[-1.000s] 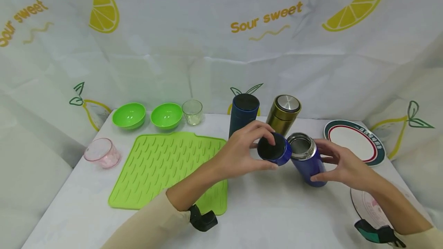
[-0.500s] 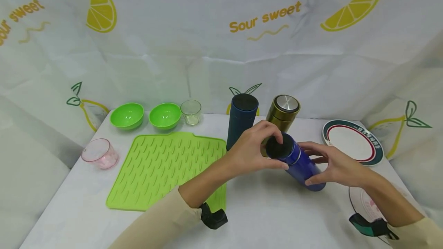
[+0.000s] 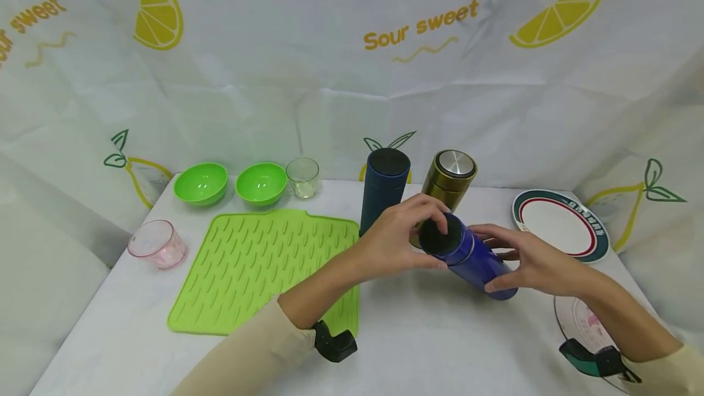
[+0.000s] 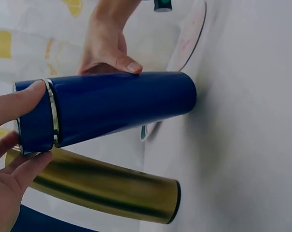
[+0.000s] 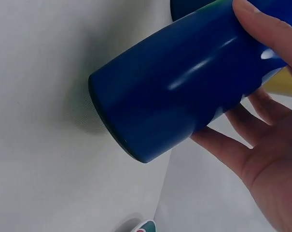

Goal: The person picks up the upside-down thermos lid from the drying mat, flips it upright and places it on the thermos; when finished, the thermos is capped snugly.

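A blue thermos leans toward the left in the head view, held up by both hands. My left hand grips its black-topped lid, thumb on one side and fingers on the other. The lid sits on the body, with a thin silver ring showing between them. Lower down, my right hand holds the body from the right, thumb along the front. In the right wrist view the thermos's base is tilted over the white table. A gold thermos stands behind, partly covered by the left hand.
A dark teal flask stands left of the gold one. Left lie a green ridged mat, two green bowls, a clear glass and a pink glass. Plates lie at the right, one under the right forearm.
The lid, held apart beside the thermos's open mouth a second ago, has moved right onto it. The thermos has tilted further left. Since half a second ago both hands have barely shifted.
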`<act>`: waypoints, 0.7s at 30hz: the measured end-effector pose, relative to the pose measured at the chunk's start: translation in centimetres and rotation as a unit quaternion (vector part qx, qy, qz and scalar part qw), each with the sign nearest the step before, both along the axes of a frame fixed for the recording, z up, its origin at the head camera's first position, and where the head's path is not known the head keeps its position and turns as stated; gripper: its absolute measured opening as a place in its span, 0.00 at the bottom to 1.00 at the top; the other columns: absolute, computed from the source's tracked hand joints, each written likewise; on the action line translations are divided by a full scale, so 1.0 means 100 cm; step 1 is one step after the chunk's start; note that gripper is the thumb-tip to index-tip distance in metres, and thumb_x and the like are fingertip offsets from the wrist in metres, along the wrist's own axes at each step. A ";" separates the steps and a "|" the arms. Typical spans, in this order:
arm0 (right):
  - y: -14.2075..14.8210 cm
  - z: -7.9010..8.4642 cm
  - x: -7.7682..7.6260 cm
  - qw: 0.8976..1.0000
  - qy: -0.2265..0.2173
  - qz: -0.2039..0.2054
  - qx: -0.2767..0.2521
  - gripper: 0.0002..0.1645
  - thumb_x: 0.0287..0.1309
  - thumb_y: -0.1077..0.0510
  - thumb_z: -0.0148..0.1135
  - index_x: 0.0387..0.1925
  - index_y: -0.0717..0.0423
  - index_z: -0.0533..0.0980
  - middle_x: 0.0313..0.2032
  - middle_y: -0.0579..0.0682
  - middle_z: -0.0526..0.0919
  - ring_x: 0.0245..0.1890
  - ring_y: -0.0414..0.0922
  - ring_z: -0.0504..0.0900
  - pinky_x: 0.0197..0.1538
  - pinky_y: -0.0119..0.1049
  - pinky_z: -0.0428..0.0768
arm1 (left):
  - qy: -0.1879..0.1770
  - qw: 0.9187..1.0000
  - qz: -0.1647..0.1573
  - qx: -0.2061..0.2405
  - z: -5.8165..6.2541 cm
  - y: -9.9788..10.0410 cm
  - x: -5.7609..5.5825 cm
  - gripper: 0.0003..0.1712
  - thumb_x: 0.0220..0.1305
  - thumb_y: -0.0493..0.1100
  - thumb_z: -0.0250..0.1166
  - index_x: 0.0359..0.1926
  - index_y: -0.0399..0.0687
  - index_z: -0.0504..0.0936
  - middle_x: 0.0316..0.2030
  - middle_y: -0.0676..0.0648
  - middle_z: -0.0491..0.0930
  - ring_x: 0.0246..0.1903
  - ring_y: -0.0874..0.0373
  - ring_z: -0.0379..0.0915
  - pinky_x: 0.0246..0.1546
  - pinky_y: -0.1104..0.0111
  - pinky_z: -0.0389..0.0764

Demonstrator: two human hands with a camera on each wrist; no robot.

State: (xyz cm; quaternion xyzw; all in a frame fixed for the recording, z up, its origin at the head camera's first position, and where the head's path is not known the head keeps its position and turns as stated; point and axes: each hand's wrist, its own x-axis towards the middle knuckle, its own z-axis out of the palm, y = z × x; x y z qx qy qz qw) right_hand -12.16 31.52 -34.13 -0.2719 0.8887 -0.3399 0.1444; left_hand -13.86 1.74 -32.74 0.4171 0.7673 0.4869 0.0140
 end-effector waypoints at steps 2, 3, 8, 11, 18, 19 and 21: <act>0.000 0.000 0.000 1.000 -0.001 0.003 -0.001 0.52 0.49 0.53 0.81 0.73 0.52 0.64 0.65 0.62 0.77 0.60 0.64 0.79 0.51 0.54 0.87 | 0.013 1.000 -0.007 -0.012 0.001 -0.002 0.000 0.24 0.50 0.35 0.81 0.46 0.47 0.79 0.65 0.48 0.76 0.63 0.56 0.74 0.48 0.76 0.83; 0.001 0.000 0.000 1.000 0.000 0.004 -0.001 0.52 0.49 0.53 0.81 0.73 0.51 0.64 0.65 0.62 0.77 0.60 0.63 0.79 0.51 0.53 0.87 | 0.018 1.000 -0.009 -0.018 0.002 -0.002 0.001 0.24 0.51 0.35 0.80 0.47 0.47 0.79 0.66 0.48 0.75 0.64 0.56 0.74 0.48 0.75 0.83; 0.002 -0.002 -0.001 1.000 0.003 0.007 0.000 0.51 0.49 0.52 0.81 0.73 0.49 0.65 0.65 0.60 0.77 0.60 0.56 0.81 0.50 0.53 0.88 | 0.027 0.998 0.028 -0.048 0.005 -0.002 0.005 0.27 0.53 0.48 0.81 0.49 0.49 0.77 0.62 0.48 0.76 0.57 0.58 0.76 0.44 0.81 0.80; 0.001 -0.003 -0.002 1.000 0.001 0.011 -0.001 0.51 0.49 0.52 0.81 0.73 0.48 0.65 0.65 0.59 0.78 0.60 0.57 0.81 0.50 0.53 0.88 | 0.033 0.997 0.036 -0.057 0.008 -0.002 0.007 0.29 0.52 0.52 0.81 0.49 0.49 0.77 0.55 0.50 0.79 0.50 0.61 0.76 0.42 0.81 0.80; 0.002 -0.005 0.000 1.000 0.003 0.009 0.003 0.53 0.48 0.51 0.81 0.73 0.48 0.64 0.65 0.60 0.77 0.60 0.62 0.79 0.50 0.52 0.88 | 0.070 0.993 -0.015 -0.097 0.017 -0.007 0.007 0.36 0.53 0.43 0.80 0.64 0.53 0.78 0.70 0.51 0.74 0.70 0.57 0.69 0.69 0.69 0.73; 0.002 -0.004 0.001 1.000 0.002 0.007 0.004 0.52 0.49 0.51 0.81 0.73 0.48 0.64 0.65 0.60 0.77 0.60 0.62 0.79 0.50 0.52 0.88 | 0.082 0.991 0.002 -0.109 0.017 -0.007 0.008 0.38 0.54 0.47 0.80 0.66 0.55 0.78 0.70 0.51 0.74 0.69 0.57 0.69 0.68 0.68 0.74; 0.002 -0.004 0.001 1.000 -0.001 0.004 0.004 0.52 0.49 0.52 0.81 0.73 0.48 0.64 0.65 0.61 0.76 0.60 0.62 0.78 0.50 0.53 0.88 | 0.100 0.985 0.044 -0.135 0.018 -0.006 0.011 0.41 0.53 0.57 0.79 0.68 0.59 0.76 0.66 0.52 0.76 0.61 0.60 0.74 0.60 0.70 0.79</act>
